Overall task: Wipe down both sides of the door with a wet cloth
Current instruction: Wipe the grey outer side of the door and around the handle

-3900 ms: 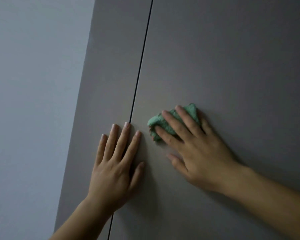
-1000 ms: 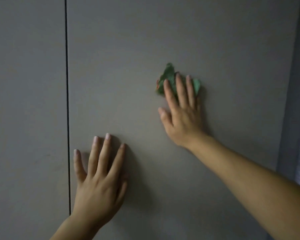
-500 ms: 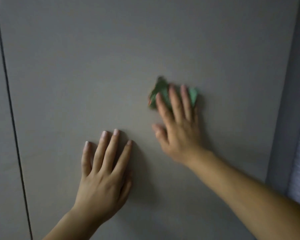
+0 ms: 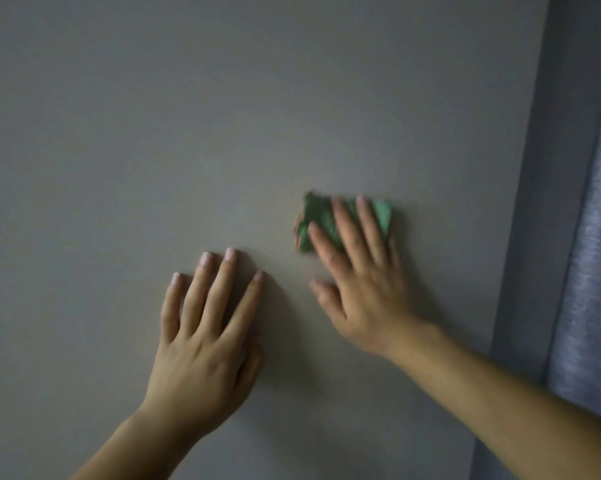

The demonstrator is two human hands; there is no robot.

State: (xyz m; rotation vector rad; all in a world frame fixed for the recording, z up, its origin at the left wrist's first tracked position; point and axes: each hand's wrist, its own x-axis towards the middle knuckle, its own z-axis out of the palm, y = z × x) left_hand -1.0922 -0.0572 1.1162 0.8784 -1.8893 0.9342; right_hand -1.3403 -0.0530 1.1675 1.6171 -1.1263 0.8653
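Door (image 4: 223, 116), one, under two straight-fingered hands: left hand (image 4: 202, 355) bare, right hand (image 4: 361, 292) seemingly flat on one cloth (image 4: 318, 211).

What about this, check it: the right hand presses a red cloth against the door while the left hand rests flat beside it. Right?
Not quite. The head view shows the cloth is green, not red. Otherwise correct: the right hand presses it against the door while the left hand rests flat beside it.

Bluish textured curtain (image 4: 593, 271) at far right.
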